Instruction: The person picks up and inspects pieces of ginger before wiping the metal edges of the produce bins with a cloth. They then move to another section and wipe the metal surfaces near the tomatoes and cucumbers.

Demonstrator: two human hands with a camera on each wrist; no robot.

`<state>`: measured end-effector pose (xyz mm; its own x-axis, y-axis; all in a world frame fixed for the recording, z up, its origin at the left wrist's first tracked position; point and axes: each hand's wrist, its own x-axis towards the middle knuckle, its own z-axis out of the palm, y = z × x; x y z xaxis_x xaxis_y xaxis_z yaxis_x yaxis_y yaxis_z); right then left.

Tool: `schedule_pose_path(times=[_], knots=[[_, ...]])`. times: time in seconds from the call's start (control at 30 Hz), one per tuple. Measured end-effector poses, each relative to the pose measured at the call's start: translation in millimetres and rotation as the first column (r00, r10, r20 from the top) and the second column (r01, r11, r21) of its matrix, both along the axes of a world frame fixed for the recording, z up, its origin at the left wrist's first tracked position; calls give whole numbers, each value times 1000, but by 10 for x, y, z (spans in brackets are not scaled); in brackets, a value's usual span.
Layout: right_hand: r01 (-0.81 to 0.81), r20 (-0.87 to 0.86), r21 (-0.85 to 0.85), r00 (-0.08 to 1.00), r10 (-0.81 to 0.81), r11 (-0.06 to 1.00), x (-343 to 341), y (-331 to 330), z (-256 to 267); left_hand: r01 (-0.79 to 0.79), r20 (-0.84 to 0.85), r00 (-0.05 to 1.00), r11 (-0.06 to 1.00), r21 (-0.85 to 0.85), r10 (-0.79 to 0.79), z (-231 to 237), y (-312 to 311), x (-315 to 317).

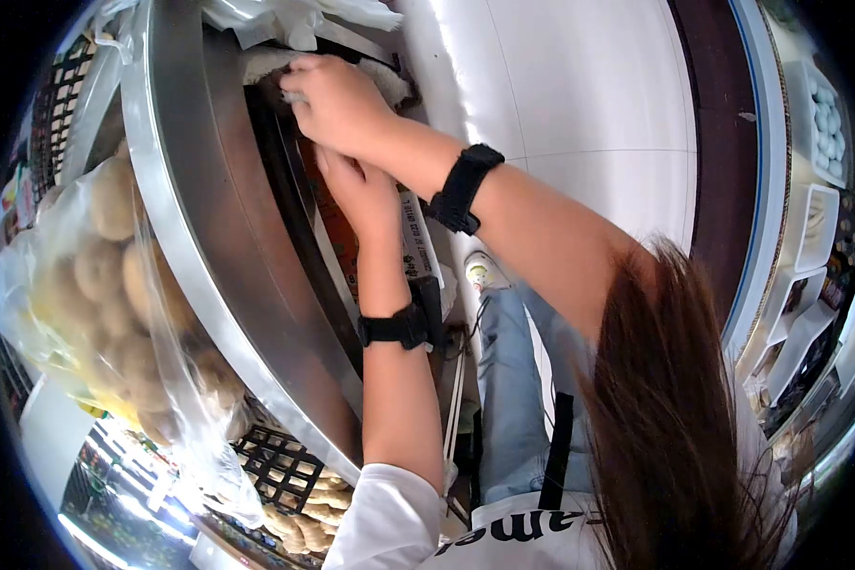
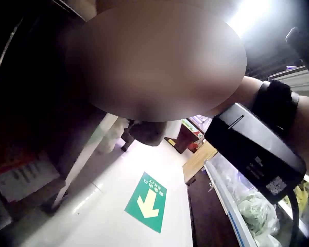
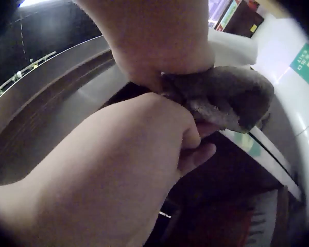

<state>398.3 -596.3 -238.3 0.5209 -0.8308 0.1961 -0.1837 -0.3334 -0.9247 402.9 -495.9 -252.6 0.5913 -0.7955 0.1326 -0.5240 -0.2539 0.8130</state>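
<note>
At the far end of a metal counter edge, my right hand grips a bunched grey cloth. Close beneath it, my left hand has its fingers curled, overlapped by the right hand in the head view. In the right wrist view the grey cloth sticks out sideways between the hands, and its narrow part runs in behind the curled left hand. A blurred oval covers much of the left wrist view; the dark cloth shows just below it.
A clear bag of potatoes bulges over the counter's left side, above a black crate and ginger. A printed orange box stands under the hands. Egg trays line the right. A green exit sign marks the floor.
</note>
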Motion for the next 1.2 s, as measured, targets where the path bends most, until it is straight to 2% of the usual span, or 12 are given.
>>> schedule_pose_path(times=[0.2,0.27,0.4,0.47,0.53,0.77,0.83,0.87,0.93,1.0,1.03,1.2], knots=[[80,-3,-128,997,-81,989,-45,224,29,-116,-18,993,991,-71,115,-68,129,-137],[120,16,-140,993,-119,983,-134,396,22,-139,-143,978,987,78,149,-134,324,-161],[-63,12,-128,998,65,990,-371,635,19,-200,68,978,978,60,196,-153,611,-419],[-103,18,-120,994,106,987,-393,635,-13,-174,156,974,982,71,161,-88,639,-466],[-149,-8,-117,989,149,982,-383,523,18,-118,26,993,993,-23,118,-5,612,-430],[104,27,-93,994,-101,990,-60,478,-3,29,74,996,985,170,-42,81,383,-45],[1,6,-36,1000,-1,999,-179,632,26,-100,-162,980,992,79,112,38,516,-211],[-90,-12,26,996,91,996,-265,741,55,-100,-1,995,994,37,100,-57,649,-326],[-64,27,0,998,64,998,-408,1065,57,-208,-126,965,963,172,231,-101,941,-572],[-105,79,-31,991,107,994,-569,1393,76,-207,-47,973,940,272,228,-505,1431,-710],[-127,62,-17,990,128,992,-652,1572,85,-340,-223,870,862,375,440,-249,1540,-929],[-297,-4,202,953,304,933,-1094,2532,268,-257,-42,923,696,670,382,-564,2795,-1522]])
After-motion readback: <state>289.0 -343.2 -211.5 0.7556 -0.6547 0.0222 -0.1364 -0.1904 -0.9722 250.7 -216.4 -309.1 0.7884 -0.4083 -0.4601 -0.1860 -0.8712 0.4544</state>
